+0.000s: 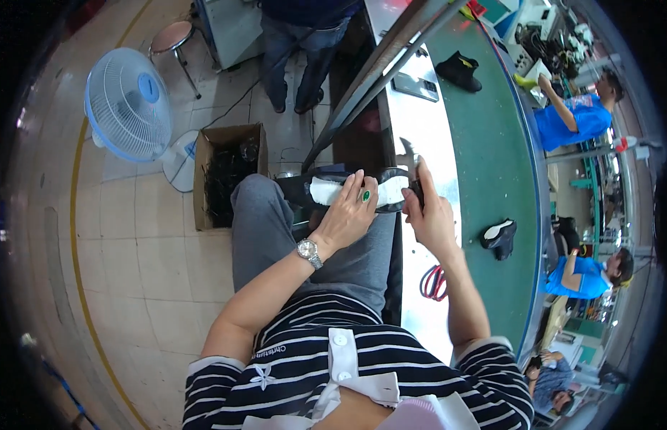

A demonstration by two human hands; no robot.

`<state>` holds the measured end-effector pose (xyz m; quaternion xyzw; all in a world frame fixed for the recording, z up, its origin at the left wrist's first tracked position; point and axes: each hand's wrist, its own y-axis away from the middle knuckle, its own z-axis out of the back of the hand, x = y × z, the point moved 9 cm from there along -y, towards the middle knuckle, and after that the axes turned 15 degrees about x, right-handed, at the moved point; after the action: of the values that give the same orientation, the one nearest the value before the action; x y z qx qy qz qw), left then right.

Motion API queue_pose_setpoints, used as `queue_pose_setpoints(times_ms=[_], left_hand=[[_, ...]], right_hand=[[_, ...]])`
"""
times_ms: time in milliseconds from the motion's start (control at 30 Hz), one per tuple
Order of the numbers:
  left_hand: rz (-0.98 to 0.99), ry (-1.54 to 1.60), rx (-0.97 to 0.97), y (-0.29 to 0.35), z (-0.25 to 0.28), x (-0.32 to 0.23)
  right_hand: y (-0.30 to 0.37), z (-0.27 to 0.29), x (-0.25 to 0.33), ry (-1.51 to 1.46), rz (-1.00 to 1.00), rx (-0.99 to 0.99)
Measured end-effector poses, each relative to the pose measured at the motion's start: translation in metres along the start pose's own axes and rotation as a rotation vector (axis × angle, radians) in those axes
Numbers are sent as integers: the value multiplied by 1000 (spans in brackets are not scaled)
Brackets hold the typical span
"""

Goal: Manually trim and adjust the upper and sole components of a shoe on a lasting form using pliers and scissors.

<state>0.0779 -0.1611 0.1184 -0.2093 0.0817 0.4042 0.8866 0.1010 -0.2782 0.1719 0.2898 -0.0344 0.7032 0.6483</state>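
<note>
A black shoe or boot with a white sole (325, 192) lies sideways across my lap, sole upward. My left hand (346, 215), with a green-stoned ring, rests over the middle of the sole and holds the shoe there. Close to the shoe's right end, my right hand (432, 221) is closed round a hand tool (413, 155) with a curved metal end and a dark grip. The tool's exact kind is hard to make out. My fingers cover part of its grip and the middle of the sole.
A metal-edged bench (448, 161) with a green belt (484, 165) runs along my right; a phone (415, 86), red and dark bands (434, 284) and black shoes (499, 239) lie there. To my left stand a cardboard box (202, 179) and a fan (129, 104). People work nearby.
</note>
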Motion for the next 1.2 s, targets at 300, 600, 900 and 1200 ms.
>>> queue_pose_setpoints(times_ms=[300,600,900,1200], left_hand=[[-22,-72,-1,3,-3,-1],[-24,-56,-95,3,4,-2],[-2,-78,-66,1,1,-1],[168,-67,145,6,20,26]], right_hand=[[0,-6,-1,-284,-37,42],[2,-14,25,279,49,15],[1,-24,19,260,-9,98],[6,-16,39,333,41,104]])
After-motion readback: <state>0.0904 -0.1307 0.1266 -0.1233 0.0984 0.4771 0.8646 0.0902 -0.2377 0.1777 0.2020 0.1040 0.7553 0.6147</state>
